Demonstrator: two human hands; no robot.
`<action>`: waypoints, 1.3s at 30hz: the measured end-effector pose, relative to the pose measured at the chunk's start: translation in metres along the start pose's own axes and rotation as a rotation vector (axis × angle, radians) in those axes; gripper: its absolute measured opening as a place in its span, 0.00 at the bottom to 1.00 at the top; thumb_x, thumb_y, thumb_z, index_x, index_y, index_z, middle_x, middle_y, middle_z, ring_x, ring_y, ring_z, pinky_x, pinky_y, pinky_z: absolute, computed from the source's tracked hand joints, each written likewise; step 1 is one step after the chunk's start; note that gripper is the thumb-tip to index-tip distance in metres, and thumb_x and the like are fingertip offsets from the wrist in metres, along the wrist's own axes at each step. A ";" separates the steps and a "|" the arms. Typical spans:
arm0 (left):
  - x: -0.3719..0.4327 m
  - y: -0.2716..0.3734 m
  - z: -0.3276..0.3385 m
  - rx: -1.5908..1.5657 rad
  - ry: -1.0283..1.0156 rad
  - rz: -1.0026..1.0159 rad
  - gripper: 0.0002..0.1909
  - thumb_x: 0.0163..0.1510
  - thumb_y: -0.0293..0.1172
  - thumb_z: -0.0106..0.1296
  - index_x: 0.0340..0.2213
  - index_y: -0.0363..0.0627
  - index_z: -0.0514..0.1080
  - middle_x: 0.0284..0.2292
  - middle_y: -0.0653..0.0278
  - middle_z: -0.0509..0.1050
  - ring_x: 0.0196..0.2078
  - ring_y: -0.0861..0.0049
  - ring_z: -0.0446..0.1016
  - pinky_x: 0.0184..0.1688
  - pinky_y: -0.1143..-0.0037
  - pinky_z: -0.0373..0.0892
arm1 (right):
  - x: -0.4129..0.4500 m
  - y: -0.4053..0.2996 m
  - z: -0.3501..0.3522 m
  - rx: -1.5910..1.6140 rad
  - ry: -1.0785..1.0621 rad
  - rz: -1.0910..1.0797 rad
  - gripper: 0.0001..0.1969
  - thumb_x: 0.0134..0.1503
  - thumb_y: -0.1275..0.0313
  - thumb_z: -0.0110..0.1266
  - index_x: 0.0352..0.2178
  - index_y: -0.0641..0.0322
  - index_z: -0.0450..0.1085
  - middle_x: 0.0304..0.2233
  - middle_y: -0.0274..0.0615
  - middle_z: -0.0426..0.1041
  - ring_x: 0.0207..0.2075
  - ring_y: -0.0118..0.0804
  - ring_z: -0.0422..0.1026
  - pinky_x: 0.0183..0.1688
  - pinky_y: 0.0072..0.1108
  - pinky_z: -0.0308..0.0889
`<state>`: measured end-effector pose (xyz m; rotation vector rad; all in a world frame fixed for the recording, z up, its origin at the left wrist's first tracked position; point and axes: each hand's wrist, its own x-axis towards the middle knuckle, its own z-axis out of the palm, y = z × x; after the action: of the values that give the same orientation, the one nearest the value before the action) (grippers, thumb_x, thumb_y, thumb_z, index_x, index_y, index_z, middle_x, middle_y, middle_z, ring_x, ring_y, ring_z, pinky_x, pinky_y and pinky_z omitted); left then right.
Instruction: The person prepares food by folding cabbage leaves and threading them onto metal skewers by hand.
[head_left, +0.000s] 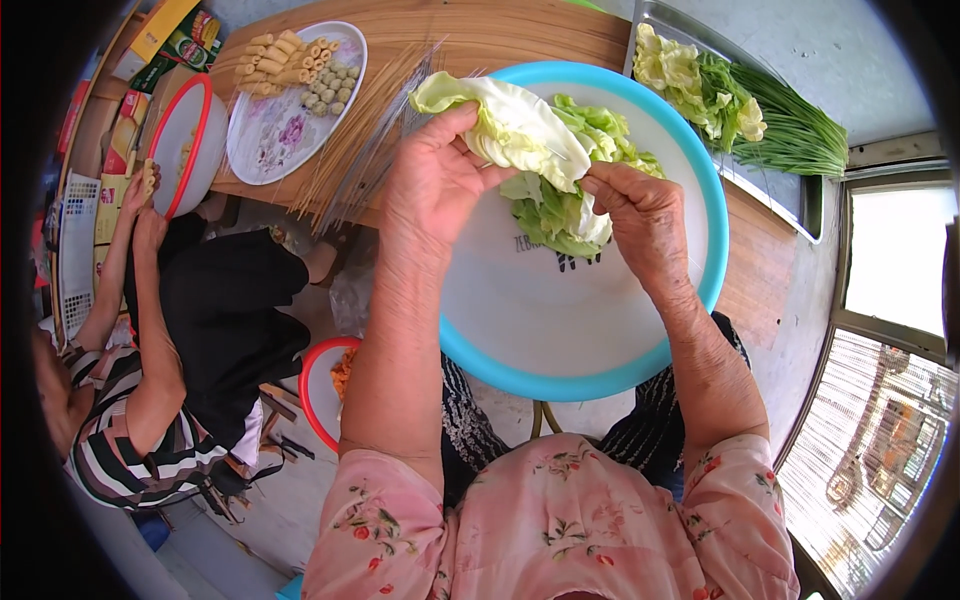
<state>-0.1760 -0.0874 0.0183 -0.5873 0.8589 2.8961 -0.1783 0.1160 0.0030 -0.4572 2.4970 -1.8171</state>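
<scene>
Over the white basin with a blue rim (577, 388), my left hand (435, 169) holds a folded pale-green cabbage leaf (525, 131) between thumb and fingers. At the leaf's lower right end, my right hand (637, 217) has its thumb and fingertips pinched together. Whether a thin skewer sits in that pinch, I cannot tell. Beneath both hands, more loose leaves (559, 225) lie in the basin, partly hidden by the held leaf.
Bamboo skewers (352, 127) lie on the wooden table (465, 26) beside an oval plate (259, 154) of rolls and balls. At right, a metal tray (787, 202) holds greens. A co-worker (150, 390) sits left near red-rimmed tubs (304, 382).
</scene>
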 end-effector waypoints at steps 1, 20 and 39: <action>-0.002 0.000 0.002 0.023 -0.020 0.023 0.21 0.52 0.29 0.48 0.47 0.34 0.61 0.48 0.49 0.65 0.53 0.57 0.63 0.53 0.54 0.61 | 0.001 0.000 -0.001 0.000 -0.001 0.000 0.05 0.50 0.78 0.55 0.31 0.67 0.73 0.19 0.37 0.71 0.19 0.25 0.66 0.25 0.17 0.65; -0.005 0.002 0.007 0.122 0.115 0.126 0.21 0.58 0.43 0.43 0.45 0.39 0.64 0.44 0.56 0.70 0.48 0.65 0.69 0.48 0.63 0.67 | 0.003 0.001 -0.005 -0.009 -0.080 -0.006 0.06 0.50 0.78 0.55 0.31 0.69 0.73 0.19 0.38 0.72 0.20 0.24 0.67 0.25 0.16 0.65; -0.001 -0.003 0.003 0.072 0.196 0.117 0.15 0.59 0.38 0.41 0.42 0.41 0.66 0.42 0.58 0.71 0.45 0.68 0.71 0.45 0.65 0.69 | -0.001 -0.007 0.004 0.044 -0.111 0.089 0.04 0.50 0.76 0.56 0.28 0.66 0.74 0.17 0.34 0.71 0.20 0.22 0.67 0.24 0.15 0.64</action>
<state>-0.1757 -0.0830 0.0188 -0.8528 1.0507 2.9310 -0.1754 0.1107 0.0081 -0.4255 2.3608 -1.7601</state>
